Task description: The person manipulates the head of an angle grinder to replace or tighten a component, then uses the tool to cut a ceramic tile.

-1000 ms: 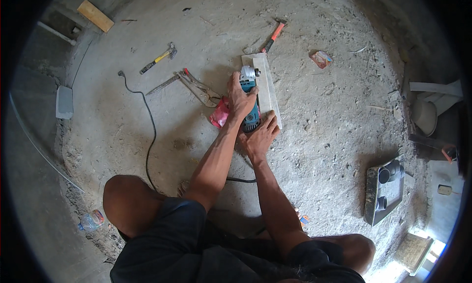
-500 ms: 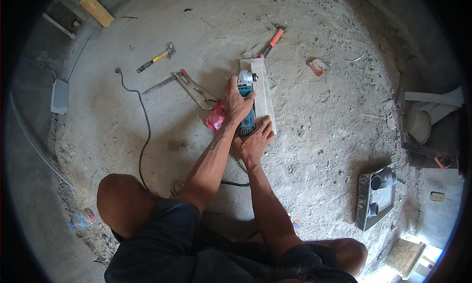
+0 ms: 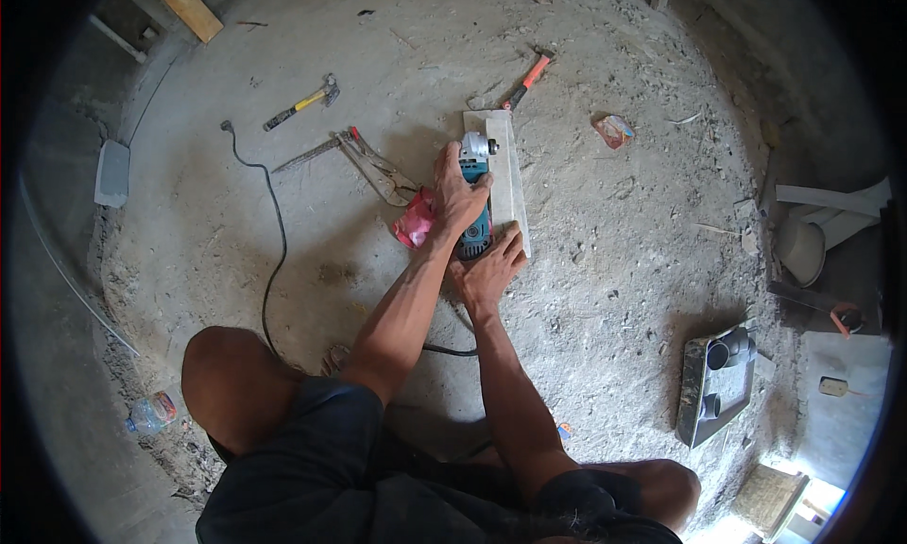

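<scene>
A teal angle grinder (image 3: 477,224) with a silver head lies over a long pale slab (image 3: 511,180) on the rough floor. My left hand (image 3: 457,200) is wrapped round the grinder's body just behind the head. At the tool's rear end is my right hand (image 3: 488,274), its thumb side against the housing and its fingertips reaching onto the slab's edge. Its grip underneath is hidden. No disc can be made out on the grinder's spindle. Beside my left hand lies a crumpled pink-red plastic wrapper (image 3: 414,220).
A black cord (image 3: 282,232) curves across the floor at left. Pliers-like metal tools (image 3: 375,172), a yellow-handled hammer (image 3: 304,103) and a red-handled hammer (image 3: 529,79) lie beyond. A tray with black pipe fittings (image 3: 693,393) stands at right; a plastic bottle (image 3: 151,414) lies at left.
Both hands keep their places on the grinder, which stays on the slab. Only a slight shift of the whole view shows.
</scene>
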The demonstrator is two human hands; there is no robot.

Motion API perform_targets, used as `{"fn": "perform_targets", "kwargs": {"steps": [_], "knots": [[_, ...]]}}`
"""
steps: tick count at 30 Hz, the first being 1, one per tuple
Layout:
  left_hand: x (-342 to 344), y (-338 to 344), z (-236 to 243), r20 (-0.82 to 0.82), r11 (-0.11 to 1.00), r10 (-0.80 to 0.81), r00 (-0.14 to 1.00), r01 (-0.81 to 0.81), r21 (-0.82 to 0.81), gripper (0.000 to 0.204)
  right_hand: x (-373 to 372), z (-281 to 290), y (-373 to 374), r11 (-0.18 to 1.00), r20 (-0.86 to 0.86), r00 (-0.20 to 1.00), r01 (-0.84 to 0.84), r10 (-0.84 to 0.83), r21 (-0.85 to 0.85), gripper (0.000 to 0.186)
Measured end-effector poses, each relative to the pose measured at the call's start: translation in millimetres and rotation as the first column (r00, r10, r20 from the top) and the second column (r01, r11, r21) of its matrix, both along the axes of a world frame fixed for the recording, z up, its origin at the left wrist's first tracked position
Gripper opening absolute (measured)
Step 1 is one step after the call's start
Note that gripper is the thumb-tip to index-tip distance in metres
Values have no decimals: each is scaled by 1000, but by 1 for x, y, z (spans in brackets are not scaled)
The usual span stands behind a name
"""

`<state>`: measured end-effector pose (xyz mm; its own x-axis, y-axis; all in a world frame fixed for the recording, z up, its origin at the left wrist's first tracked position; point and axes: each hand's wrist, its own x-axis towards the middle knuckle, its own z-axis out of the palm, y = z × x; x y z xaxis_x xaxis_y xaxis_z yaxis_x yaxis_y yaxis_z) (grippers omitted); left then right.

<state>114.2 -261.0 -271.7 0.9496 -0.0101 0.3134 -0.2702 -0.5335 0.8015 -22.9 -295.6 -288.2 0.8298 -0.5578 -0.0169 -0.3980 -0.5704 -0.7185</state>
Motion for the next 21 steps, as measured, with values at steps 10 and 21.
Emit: {"fn": "perform_targets", "kwargs": {"steps": [10,21], "knots": [[0,0,-5,-3,1000,17,1000,-16,20,74,1,-3,-1,1000,49,999,-8,9,-12,121],[1,1,-8,-4,1000,3,1000,-3,17,75,0,-3,-1,1000,44,999,-13,14,-10,122]]}}
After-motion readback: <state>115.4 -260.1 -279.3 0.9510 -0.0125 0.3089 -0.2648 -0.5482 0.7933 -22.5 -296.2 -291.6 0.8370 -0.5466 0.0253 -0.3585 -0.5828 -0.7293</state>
